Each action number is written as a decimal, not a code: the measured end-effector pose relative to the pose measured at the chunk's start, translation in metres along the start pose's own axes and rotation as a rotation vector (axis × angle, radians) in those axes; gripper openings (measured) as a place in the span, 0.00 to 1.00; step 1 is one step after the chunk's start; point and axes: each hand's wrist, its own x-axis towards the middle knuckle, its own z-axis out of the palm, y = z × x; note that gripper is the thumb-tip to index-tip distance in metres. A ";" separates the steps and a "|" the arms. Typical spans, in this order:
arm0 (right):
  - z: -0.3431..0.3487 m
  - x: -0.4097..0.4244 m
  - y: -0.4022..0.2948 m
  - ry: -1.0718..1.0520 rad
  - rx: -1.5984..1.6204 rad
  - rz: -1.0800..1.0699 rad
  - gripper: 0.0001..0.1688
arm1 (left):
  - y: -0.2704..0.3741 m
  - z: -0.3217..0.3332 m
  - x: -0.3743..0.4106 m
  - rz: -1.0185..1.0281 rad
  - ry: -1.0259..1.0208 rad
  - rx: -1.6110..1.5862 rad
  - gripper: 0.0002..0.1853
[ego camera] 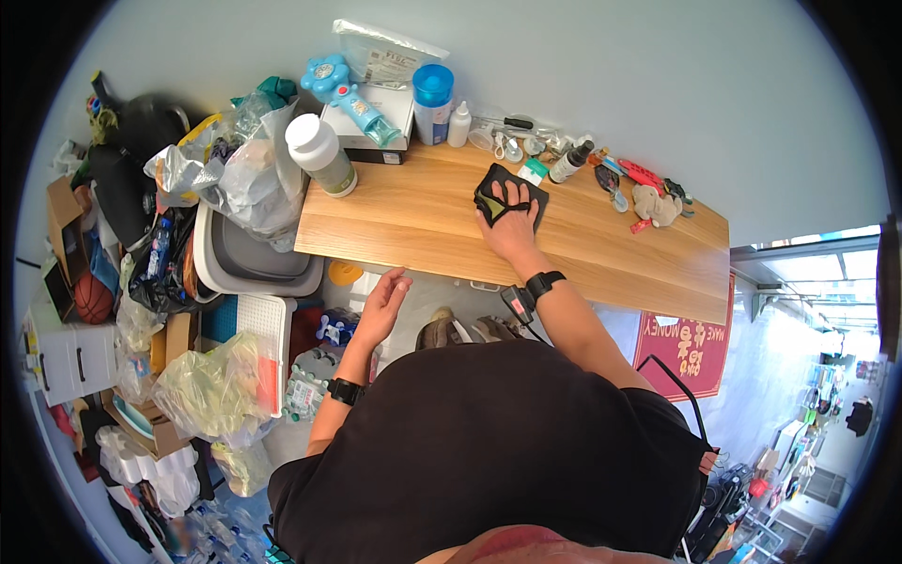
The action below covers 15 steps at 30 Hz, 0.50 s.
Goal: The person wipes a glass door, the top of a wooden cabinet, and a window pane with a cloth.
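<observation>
My right hand point(512, 224) presses down on a folded black cloth point(497, 182) with a yellow-green patch, on the wooden tabletop point(409, 211). Its fingers are spread over the cloth, which lies flat beneath them. Just beyond the cloth are a small green-and-white box point(533, 171) and a dark spray bottle with a white label point(571, 162). My left hand point(384, 299) hangs near the table's front edge, holding nothing, its fingers loosely curled and apart. Closest to it on the table is a white-capped plastic jar point(322, 155).
Against the wall stand a blue-lidded canister point(433, 104), a white squeeze bottle point(459, 125) and a light-blue flower-shaped toy point(352, 101) on a box. Red-handled pliers point(641, 175) and a plush toy point(657, 206) lie at the right. Bags and a grey plastic bin point(257, 261) crowd the left.
</observation>
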 end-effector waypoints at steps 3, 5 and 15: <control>0.008 -0.014 0.010 -0.059 -0.028 -0.027 0.40 | 0.018 0.015 0.014 0.031 -0.034 0.060 0.24; -0.002 -0.048 0.020 -0.122 -0.033 -0.049 0.41 | 0.023 0.025 0.019 0.059 -0.067 0.092 0.23; -0.029 -0.039 0.122 -0.010 -0.107 0.286 0.49 | 0.022 0.087 0.043 0.104 -0.246 0.105 0.22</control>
